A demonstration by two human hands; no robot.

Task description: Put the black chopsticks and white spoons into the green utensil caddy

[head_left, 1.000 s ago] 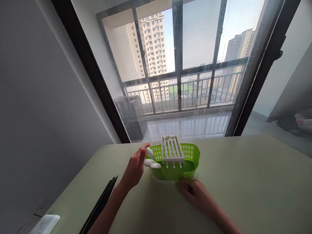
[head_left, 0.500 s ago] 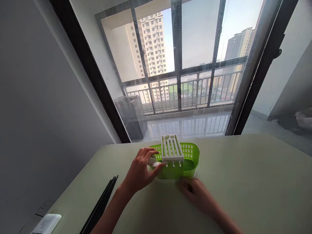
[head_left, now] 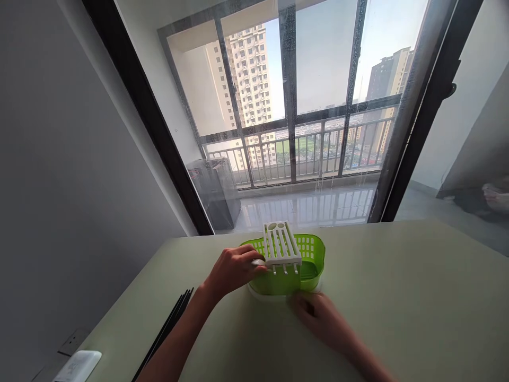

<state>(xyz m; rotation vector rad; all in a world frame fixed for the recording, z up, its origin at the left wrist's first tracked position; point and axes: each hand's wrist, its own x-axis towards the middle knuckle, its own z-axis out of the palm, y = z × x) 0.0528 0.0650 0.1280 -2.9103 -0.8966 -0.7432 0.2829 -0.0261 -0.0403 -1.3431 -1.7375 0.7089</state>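
A green plastic basket point(head_left: 314, 254) with square holes and a white base stands on the table. A white slotted rack point(head_left: 281, 245) with two round openings and small hooks lies across its top. At the basket's left end, my left hand point(head_left: 234, 268) is closed, thumb below and fingers above, around a small white smooth piece point(head_left: 258, 262). Most of that piece is hidden by the fingers, so its kind is unclear. Low at the front, my right hand point(head_left: 316, 315) is curled against the basket's base; it is blurred and its fingertips are hidden.
Black chopsticks point(head_left: 169, 323) lie to the left, partly behind my left forearm. A white device point(head_left: 81, 366) sits at the table's left edge near a wall socket point(head_left: 73, 341). Beyond the pale table point(head_left: 389, 297) is a glass door onto a balcony.
My left fingers have closed further over the white piece, covering more of it, and the hand has tilted flatter. My right hand stays at the basket's base.
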